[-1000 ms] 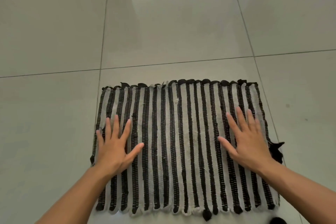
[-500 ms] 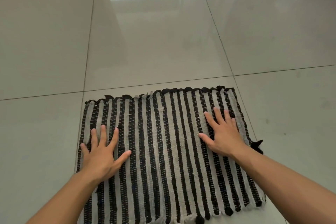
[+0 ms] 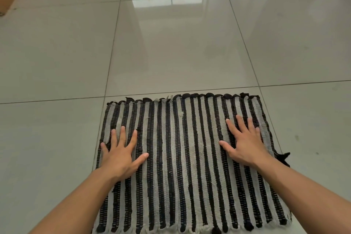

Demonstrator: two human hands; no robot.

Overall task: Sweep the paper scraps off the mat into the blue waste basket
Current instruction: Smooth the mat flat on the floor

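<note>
Mat first: it lay flat on the glossy tiled floor, filling the lower middle of the frame, black and grey stripes running away from us, a dark tuft poking out at its right edge. We had our left hand spread palm-down on the lower left part of it and our right hand spread the same way at centre right, fingers straight and fanned, pressing the weave and gripping nothing. No paper scraps showed anywhere on the stripes, only a pale fleck of loose thread near the upper middle, and the blue waste basket was out of view. A brown shape sat in the upper left corner of the frame; we could not tell what it was. Our read was that the sweeping looked done, or close to it, and this was a smoothing of the mat or a last feel for bits. Next, we reckoned, called for a look around the mat's edges for strays, and for finding the basket before lifting off.
</note>
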